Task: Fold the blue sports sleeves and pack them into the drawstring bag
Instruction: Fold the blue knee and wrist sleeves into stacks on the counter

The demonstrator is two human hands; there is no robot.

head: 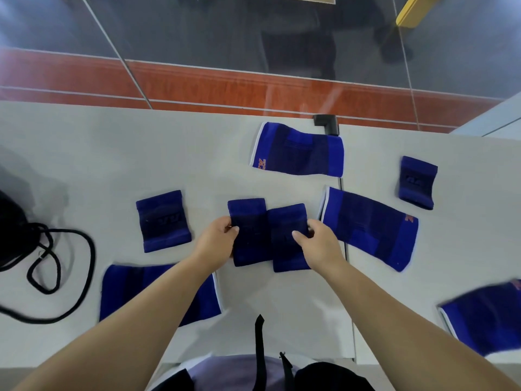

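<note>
Two small blue sleeves lie side by side at the table's middle. My left hand [218,238] pinches the left sleeve [249,232] at its left edge. My right hand [317,241] pinches the right sleeve [287,241] at its right edge. More blue sleeves lie flat around them: a small one [163,220] to the left, a small one [417,182] at the far right, long ones at the back [297,149], to the right [369,228], near left [135,289] and at the near right edge [487,317]. The black drawstring bag [11,232] sits at the left edge, partly cut off.
The bag's black cord [70,277] loops across the white table [98,150] on the left. A black clamp [327,122] sits at the table's far edge. A seam [345,249] runs between two table tops on the right.
</note>
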